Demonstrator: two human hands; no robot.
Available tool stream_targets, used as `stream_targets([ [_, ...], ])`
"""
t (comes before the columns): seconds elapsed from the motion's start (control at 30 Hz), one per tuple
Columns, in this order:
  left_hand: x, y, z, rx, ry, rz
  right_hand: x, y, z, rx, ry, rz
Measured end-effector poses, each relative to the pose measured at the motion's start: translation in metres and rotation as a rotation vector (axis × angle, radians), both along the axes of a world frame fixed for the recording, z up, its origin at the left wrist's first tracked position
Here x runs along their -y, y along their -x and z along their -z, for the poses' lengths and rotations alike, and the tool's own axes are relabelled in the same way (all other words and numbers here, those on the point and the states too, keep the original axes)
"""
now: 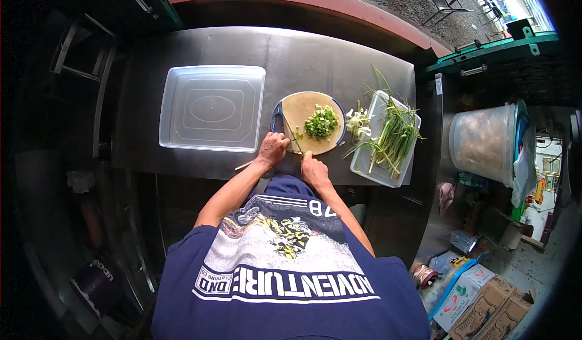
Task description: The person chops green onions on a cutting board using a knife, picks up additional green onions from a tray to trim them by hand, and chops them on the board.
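Note:
My right hand (pixel 314 170) is closed round the handle of a knife (pixel 293 133), at the near edge of a round tan cutting board (pixel 295 102) with blue edging. The blade points away from me and slightly left, over the board. Just left of the blade, my left hand (pixel 274 148) is closed, its fingers close to the knife. A pale stalk end, apparently of a spring onion (pixel 243 165), sticks out behind it to the left; the grip itself is partly hidden. Chopped spring onion (pixel 321 123) lies heaped on the board's right half.
An empty clear plastic tray (pixel 212 134) rests left of the board on the steel table (pixel 279 49). To the right, whole spring onions (pixel 394 137) lie across a second tray (pixel 361 165), beside white trimmings (pixel 357 123). A large lidded tub (pixel 482 143) stands further right.

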State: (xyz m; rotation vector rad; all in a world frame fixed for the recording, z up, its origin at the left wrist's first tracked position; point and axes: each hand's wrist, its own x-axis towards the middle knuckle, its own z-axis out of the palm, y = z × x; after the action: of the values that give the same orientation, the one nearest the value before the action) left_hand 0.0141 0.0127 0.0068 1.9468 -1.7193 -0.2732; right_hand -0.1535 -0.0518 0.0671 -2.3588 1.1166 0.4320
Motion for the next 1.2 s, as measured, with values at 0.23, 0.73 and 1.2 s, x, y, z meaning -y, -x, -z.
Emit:
stream_targets([
  [0.23, 0.003, 0.002, 0.000, -0.002, -0.020, 0.030, -0.006, 0.010, -0.004, 0.002, -0.049, 0.013],
  [0.73, 0.003, 0.003, -0.001, -0.006, 0.005, 0.041, 0.001, -0.004, 0.037, -0.007, 0.069, -0.040],
  [1.2, 0.002, 0.003, 0.002, 0.012, -0.031, 0.063, -0.001, 0.004, 0.003, -0.008, 0.018, -0.016],
])
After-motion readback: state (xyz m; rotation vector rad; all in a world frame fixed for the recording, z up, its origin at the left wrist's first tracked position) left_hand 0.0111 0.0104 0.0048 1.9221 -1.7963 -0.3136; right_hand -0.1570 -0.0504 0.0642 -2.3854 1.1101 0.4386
